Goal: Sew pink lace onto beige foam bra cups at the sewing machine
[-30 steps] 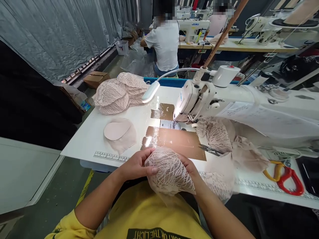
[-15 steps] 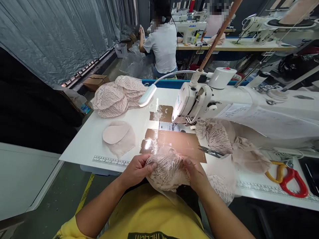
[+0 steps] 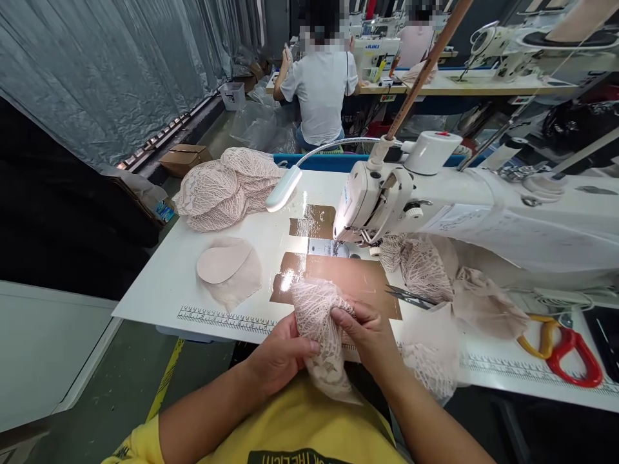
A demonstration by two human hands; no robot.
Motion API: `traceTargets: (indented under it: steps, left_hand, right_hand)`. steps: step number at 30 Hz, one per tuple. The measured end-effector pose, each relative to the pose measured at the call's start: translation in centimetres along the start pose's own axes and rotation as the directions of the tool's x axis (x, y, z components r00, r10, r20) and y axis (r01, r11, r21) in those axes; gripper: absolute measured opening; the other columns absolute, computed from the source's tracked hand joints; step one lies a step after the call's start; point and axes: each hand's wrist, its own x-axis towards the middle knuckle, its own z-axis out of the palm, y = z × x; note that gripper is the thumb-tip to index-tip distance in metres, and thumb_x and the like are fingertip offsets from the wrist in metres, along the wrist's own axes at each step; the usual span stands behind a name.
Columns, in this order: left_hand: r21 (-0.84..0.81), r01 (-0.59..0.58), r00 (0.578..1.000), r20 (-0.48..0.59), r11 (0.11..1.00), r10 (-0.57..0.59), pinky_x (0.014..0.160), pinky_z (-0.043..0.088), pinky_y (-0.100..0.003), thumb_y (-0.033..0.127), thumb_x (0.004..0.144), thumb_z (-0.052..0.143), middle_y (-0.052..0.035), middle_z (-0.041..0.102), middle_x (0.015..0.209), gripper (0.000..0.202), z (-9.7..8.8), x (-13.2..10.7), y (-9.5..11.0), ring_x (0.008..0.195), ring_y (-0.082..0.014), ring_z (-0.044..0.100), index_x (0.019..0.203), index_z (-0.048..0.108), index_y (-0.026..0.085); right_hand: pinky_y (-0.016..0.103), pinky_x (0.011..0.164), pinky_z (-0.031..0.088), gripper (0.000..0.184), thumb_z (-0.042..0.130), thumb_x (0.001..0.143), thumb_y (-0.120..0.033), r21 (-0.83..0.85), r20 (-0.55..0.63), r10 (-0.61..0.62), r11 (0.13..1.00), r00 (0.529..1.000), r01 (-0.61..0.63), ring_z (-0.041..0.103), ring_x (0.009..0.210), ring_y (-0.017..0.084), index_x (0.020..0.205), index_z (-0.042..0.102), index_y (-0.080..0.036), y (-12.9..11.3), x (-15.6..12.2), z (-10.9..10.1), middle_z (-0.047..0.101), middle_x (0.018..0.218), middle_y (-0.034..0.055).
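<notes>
A pale pink lace bra cup is held between my two hands at the table's front edge. My left hand grips its left side, thumb on top. My right hand pinches its upper right edge between thumb and fingers. The lace hangs down in folds toward my lap. Beyond it is the sewing machine, its needle area lit. To the left lies a smooth beige cup piece on thin fabric. Right of my right hand, more lace fabric drapes over the table edge.
A stack of lace cups sits at the back left. Thread snips and red-and-orange-handled scissors lie on the right, near crumpled fabric. A lamp overhangs the table. A co-worker sits ahead.
The lace cup has gone from spread wide between my hands to folded narrow and more upright. My right hand has moved left, closer to my left. The co-worker ahead has shifted posture.
</notes>
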Motion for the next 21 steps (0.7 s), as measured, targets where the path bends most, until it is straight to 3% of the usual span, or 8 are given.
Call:
traceTargets:
  steps: [5, 7, 9, 11, 14, 16, 19, 21]
  left_hand:
    - [0.142, 0.045, 0.997, -0.07, 0.989, -0.035, 0.063, 0.044, -0.024, 0.006, 0.059, 0.067, -0.0052, 0.066, 0.073, 0.028, -1.4, -0.1, -0.2, 0.069, -0.016, 0.06, 0.087, 0.068, 0.011]
    - [0.206, 0.062, 0.994, -0.101, 0.977, -0.042, 0.055, 0.04, -0.022, 0.01, 0.064, 0.066, -0.0005, 0.057, 0.059, 0.011, -2.6, -0.5, 0.3, 0.054, -0.0102, 0.051, 0.074, 0.064, 0.012]
    - [0.325, -0.002, 0.99, -0.13, 0.946, 0.046, 0.052, 0.036, -0.02, 0.011, 0.068, 0.063, 0.0028, 0.05, 0.053, 0.007, -3.6, -1.1, 1.5, 0.048, -0.007, 0.044, 0.065, 0.058, 0.014]
    - [0.497, -0.172, 0.961, -0.105, 0.851, 0.255, 0.06, 0.041, -0.021, 0.012, 0.073, 0.06, 0.0007, 0.056, 0.067, 0.005, -3.9, -1.5, 3.1, 0.06, -0.0092, 0.05, 0.074, 0.059, 0.016]
    - [0.733, -0.398, 0.871, 0.112, 0.551, 0.479, 0.093, 0.041, -0.031, 0.018, 0.071, 0.069, -0.0063, 0.056, 0.113, 0.045, -3.1, -1.4, 5.3, 0.105, -0.0203, 0.052, 0.113, 0.056, 0.023]
    - [0.819, -0.402, 0.887, 0.239, 0.41, 0.394, 0.1, 0.036, -0.034, 0.022, 0.064, 0.078, -0.0079, 0.053, 0.121, 0.064, -2.2, -0.9, 6.2, 0.114, -0.0243, 0.047, 0.122, 0.051, 0.023]
    - [0.871, -0.287, 0.956, 0.232, 0.399, 0.181, 0.078, 0.043, -0.025, 0.026, 0.071, 0.073, -0.0023, 0.057, 0.091, 0.031, -1.1, 0.1, 6.5, 0.085, -0.0163, 0.053, 0.098, 0.059, 0.017]
    - [0.869, -0.234, 0.972, 0.199, 0.436, 0.125, 0.062, 0.038, -0.021, 0.027, 0.078, 0.066, 0.002, 0.049, 0.074, 0.016, -0.8, 0.7, 6.2, 0.068, -0.0109, 0.046, 0.078, 0.055, 0.015]
  right_hand:
    - [0.025, 0.06, 0.046, 0.022, 0.079, 0.065, -0.038, 0.288, -0.207, 0.109, 0.957, 0.972, -0.046, 0.052, 0.059, 0.012, 0.066, 0.067, -0.02, 0.3, 0.7, -1.0, 0.06, 0.064, -0.0018]
    - [0.023, 0.058, 0.046, 0.023, 0.082, 0.062, -0.035, 0.332, -0.271, 0.101, 0.943, 0.957, -0.005, 0.05, 0.056, 0.011, 0.064, 0.064, -0.02, 0.1, 0.8, -1.6, 0.058, 0.06, -0.0036]
    - [0.022, 0.057, 0.045, 0.023, 0.081, 0.063, -0.035, 0.299, -0.246, 0.082, 0.954, 0.966, -0.005, 0.05, 0.055, 0.01, 0.065, 0.063, -0.02, -0.5, 0.8, -2.0, 0.057, 0.06, -0.0042]
    - [0.022, 0.056, 0.045, 0.021, 0.079, 0.066, -0.034, 0.184, -0.133, 0.055, 0.983, 0.99, -0.03, 0.052, 0.057, 0.01, 0.07, 0.064, -0.02, -1.2, 0.8, -2.0, 0.059, 0.064, -0.0034]
    - [0.022, 0.059, 0.045, 0.015, 0.075, 0.072, -0.031, -0.042, 0.106, 0.011, 0.999, 0.994, -0.007, 0.057, 0.064, 0.012, 0.077, 0.066, -0.02, -2.1, 0.6, -1.3, 0.065, 0.072, -0.0012]
    - [0.023, 0.062, 0.045, 0.011, 0.07, 0.078, -0.031, -0.143, 0.233, -0.011, 0.989, 0.972, 0.046, 0.059, 0.067, 0.013, 0.079, 0.066, -0.02, -2.5, 0.6, -0.6, 0.067, 0.075, -0.0005]
    - [0.024, 0.062, 0.045, 0.011, 0.063, 0.084, -0.029, -0.252, 0.285, -0.079, 0.955, 0.955, 0.155, 0.06, 0.067, 0.014, 0.08, 0.067, -0.02, -2.8, 0.7, 0.1, 0.068, 0.074, 0.0001]
    - [0.025, 0.064, 0.046, 0.012, 0.062, 0.084, -0.028, -0.312, 0.247, -0.161, 0.92, 0.956, 0.236, 0.061, 0.069, 0.015, 0.077, 0.067, -0.019, -2.9, 0.8, 0.2, 0.068, 0.075, 0.0015]
